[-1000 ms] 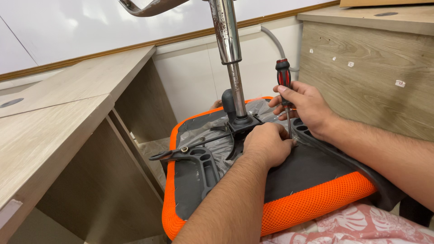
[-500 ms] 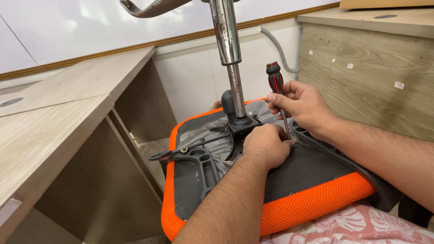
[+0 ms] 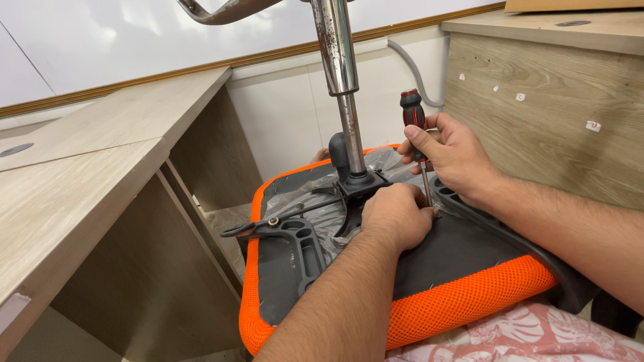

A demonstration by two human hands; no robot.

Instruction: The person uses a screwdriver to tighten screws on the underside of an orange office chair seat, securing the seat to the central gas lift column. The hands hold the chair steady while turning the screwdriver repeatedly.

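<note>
An office chair seat (image 3: 463, 305) with orange mesh edging lies upside down, its dark grey underside facing up. A chrome gas-lift column (image 3: 339, 74) rises from the black mounting plate (image 3: 359, 184) at its middle. My right hand (image 3: 456, 157) grips a screwdriver (image 3: 414, 124) with a red and black handle, held upright with its shaft pointing down into the seat base. My left hand (image 3: 396, 218) rests fisted on the underside right beside the screwdriver tip, which it hides. A black armrest bracket (image 3: 295, 241) lies to the left.
A light wooden desk (image 3: 87, 167) stands at the left with an open space beneath it. A wooden cabinet side (image 3: 557, 94) is at the right. A grey hose (image 3: 416, 74) runs along the white wall behind. Floral fabric (image 3: 530, 338) shows at the bottom right.
My right hand has lifted the screwdriver handle a little higher and turned it more upright. My left hand has stayed on the seat underside.
</note>
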